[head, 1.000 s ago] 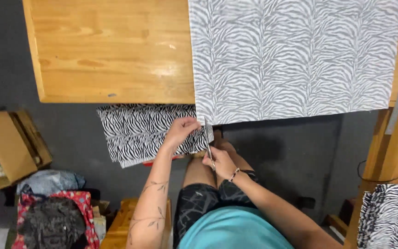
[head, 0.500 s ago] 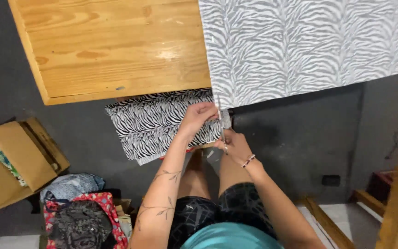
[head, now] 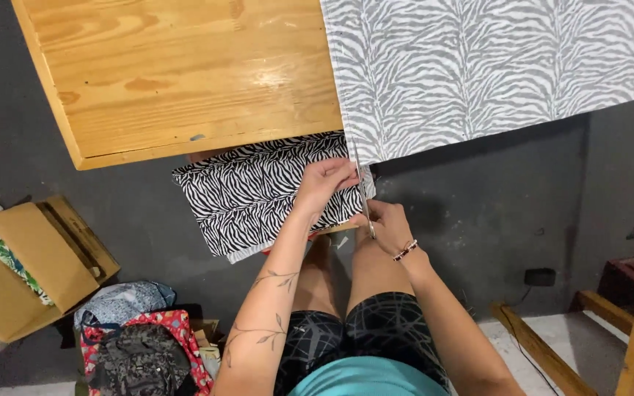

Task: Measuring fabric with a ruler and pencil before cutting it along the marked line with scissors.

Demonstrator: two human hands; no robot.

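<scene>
Both hands (head: 354,198) at zebra cloth (head: 493,73) edge, wooden table (head: 185,81) beside.

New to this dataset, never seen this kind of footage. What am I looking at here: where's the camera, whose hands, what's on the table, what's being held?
One camera, worn on a person's head, looks straight down; no robot is involved. The two bare arms are the wearer's own. The wooden table carries a pale zebra-print fabric that hangs over its near edge. The left hand grips that fabric's hanging corner, in front of a darker zebra-print piece below the table. The right hand holds a thin metal tool, probably scissors, against the fabric edge. On the floor sit a cardboard box and a bag.
</scene>
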